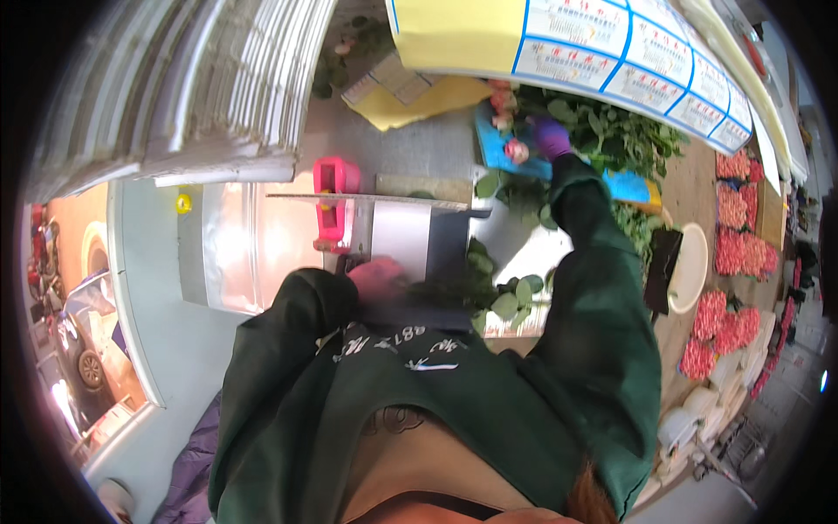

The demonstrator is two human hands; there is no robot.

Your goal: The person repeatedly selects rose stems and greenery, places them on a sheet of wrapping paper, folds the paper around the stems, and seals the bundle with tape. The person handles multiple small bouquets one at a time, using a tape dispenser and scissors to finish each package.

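My left hand (378, 278), in a pink glove and blurred, is low in front of my body. Dark stems (435, 293) run rightward beside it to green leaves (504, 304); whether the fingers hold them is unclear. My right hand (551, 137), in a purple glove, reaches out at the far right of the worktable (432, 147). A pink rose (516, 151) lies on a blue sheet (495, 147) just left of that hand, with more pink blooms (503, 105) farther back. Leafy stems (609, 121) are heaped to its right. The right fingertips are hard to make out.
A pink tape dispenser (337, 203) stands behind a thin upright board edge (380, 200). Stacked sheets (229, 85) overhang at upper left; a printed sheet stack (589, 46) overhangs at upper right. Bundled pink flowers (746, 252) and a white bucket (689, 268) are at right.
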